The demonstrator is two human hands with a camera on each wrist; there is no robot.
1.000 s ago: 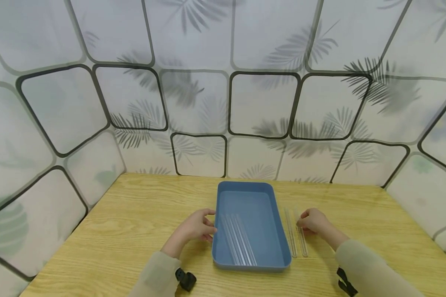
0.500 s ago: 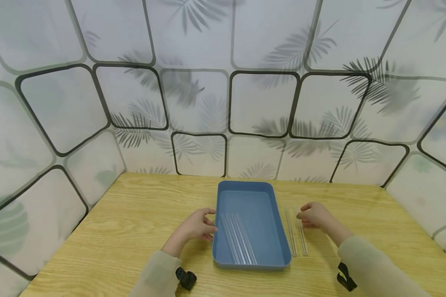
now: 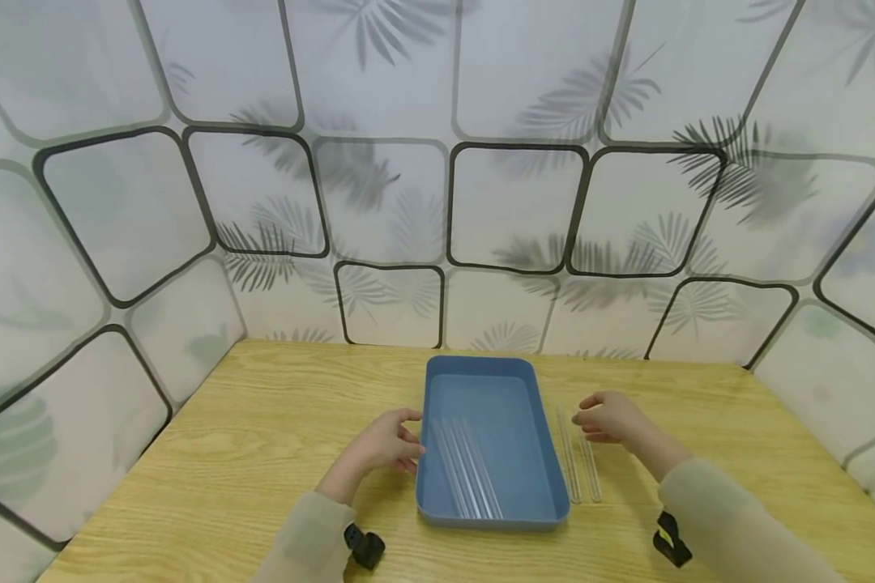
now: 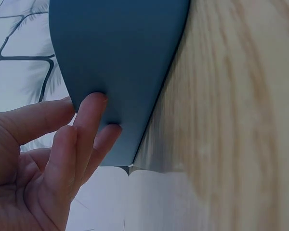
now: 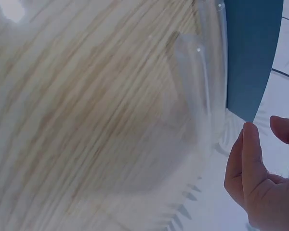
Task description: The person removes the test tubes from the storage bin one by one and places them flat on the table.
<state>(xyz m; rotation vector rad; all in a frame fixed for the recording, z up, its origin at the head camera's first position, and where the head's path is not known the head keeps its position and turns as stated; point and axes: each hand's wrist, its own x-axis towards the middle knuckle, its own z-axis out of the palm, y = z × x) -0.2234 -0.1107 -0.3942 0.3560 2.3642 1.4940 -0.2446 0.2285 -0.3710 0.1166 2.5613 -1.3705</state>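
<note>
The right hand [image 3: 608, 417] has its fingers a little bent, with a gap between thumb and fingertips and nothing in it. It hangs by the far end of a clear tube [image 3: 590, 471]; I can't tell if it touches. From the fingertips, the part of this tube that shows lies close by, near 6 o'clock. A second clear tube [image 3: 568, 455] is just beside it, near 7 o'clock. Both lie flat on the table [image 3: 299, 405], long ways from nearly 12 to nearly 6. The right hand is the near one. The blue tray [image 3: 503, 405] is at 9 o'clock from it, between those tubes and the left hand [image 3: 382, 445]. That hand's fingers are a bit spread, tips on the tray's outside at its 9 o'clock side. More clear tubes [image 3: 469, 478] lie inside the tray, toward 7 o'clock, pointing from 11 to 5.
</note>
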